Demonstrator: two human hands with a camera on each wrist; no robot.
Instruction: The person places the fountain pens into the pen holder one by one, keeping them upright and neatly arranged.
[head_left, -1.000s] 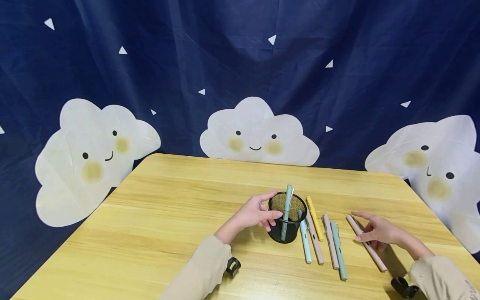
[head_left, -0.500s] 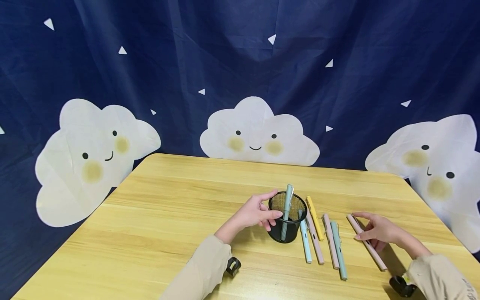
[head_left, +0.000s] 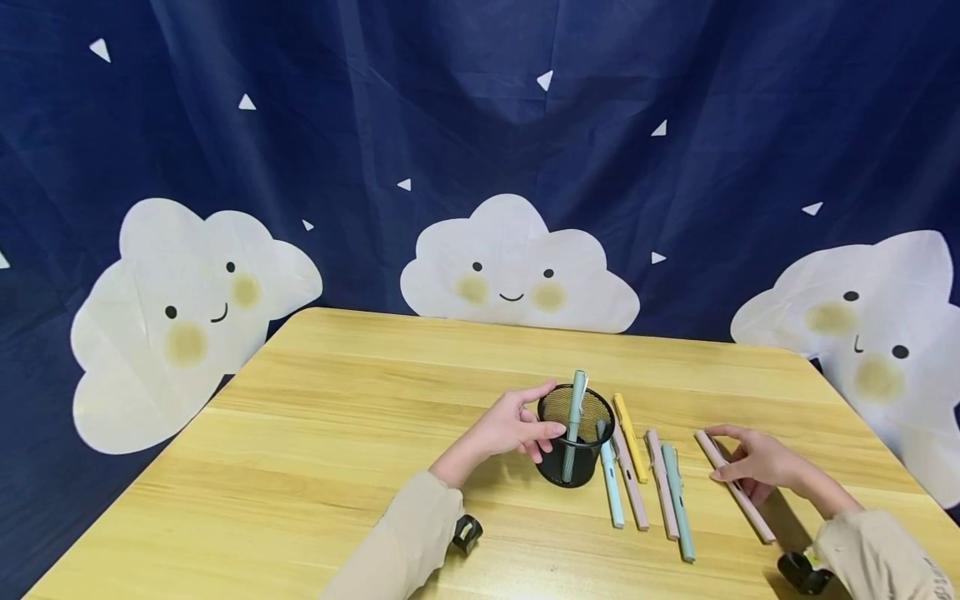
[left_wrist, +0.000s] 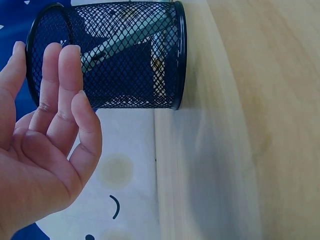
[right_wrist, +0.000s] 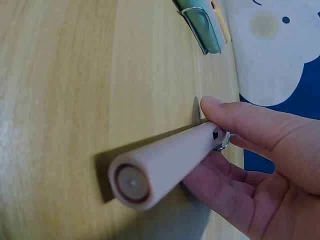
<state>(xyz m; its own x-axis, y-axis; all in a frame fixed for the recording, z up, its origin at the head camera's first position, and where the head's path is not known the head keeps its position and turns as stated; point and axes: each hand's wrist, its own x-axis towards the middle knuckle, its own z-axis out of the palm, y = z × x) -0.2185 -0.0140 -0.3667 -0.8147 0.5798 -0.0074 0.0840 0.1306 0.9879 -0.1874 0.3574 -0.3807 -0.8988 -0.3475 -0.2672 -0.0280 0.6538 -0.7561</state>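
Note:
A black mesh pen holder [head_left: 552,467] stands upright on the table, a grey-green pen [head_left: 577,400] leaning inside it. My left hand [head_left: 508,425] holds the holder by its left side, with index finger and thumb at the rim; the left wrist view shows other fingers against the mesh [left_wrist: 130,85]. On the right, my right hand [head_left: 765,465] pinches a pale pink pen [head_left: 750,512] between thumb and fingers. That pen lies slanted, low over the tabletop; in the right wrist view its round end [right_wrist: 132,182] faces the camera and a shadow runs beside it.
Between the holder and my right hand lie several pens: light blue [head_left: 611,487], pink [head_left: 630,483], yellow [head_left: 630,437], another pink [head_left: 662,487] and grey-green [head_left: 678,508]. The wooden table [head_left: 300,433] ends at a dark blue curtain [head_left: 337,125] with cloud prints.
The right hand has shifted very slightly while keeping its fingers at the pink pen. The left hand and the pen holder have stayed in place.

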